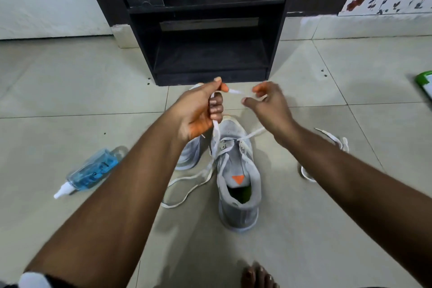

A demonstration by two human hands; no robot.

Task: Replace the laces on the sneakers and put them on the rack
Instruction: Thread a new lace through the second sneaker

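Observation:
A grey sneaker [238, 184] with an orange tongue tab stands on the floor, toe pointing away from me. A white lace [216, 132] runs through its lowest eyelets. My left hand [198, 110] grips one end of this lace above the toe, the tip sticking out past my thumb. My right hand [268, 103] hovers just right of that tip, fingers loosely spread, holding nothing. The lace's other strand [253, 134] runs under my right wrist. A second grey sneaker [189, 152] lies behind my left forearm, mostly hidden. The dark rack [210, 30] stands straight ahead.
A blue spray bottle [93, 170] lies on the tiles at the left. Another white lace [336, 141] lies on the floor right of my right arm. A loose lace loop [187, 192] trails left of the sneaker. A green-edged object [424, 85] sits at the right edge. My toes [257, 276] show below.

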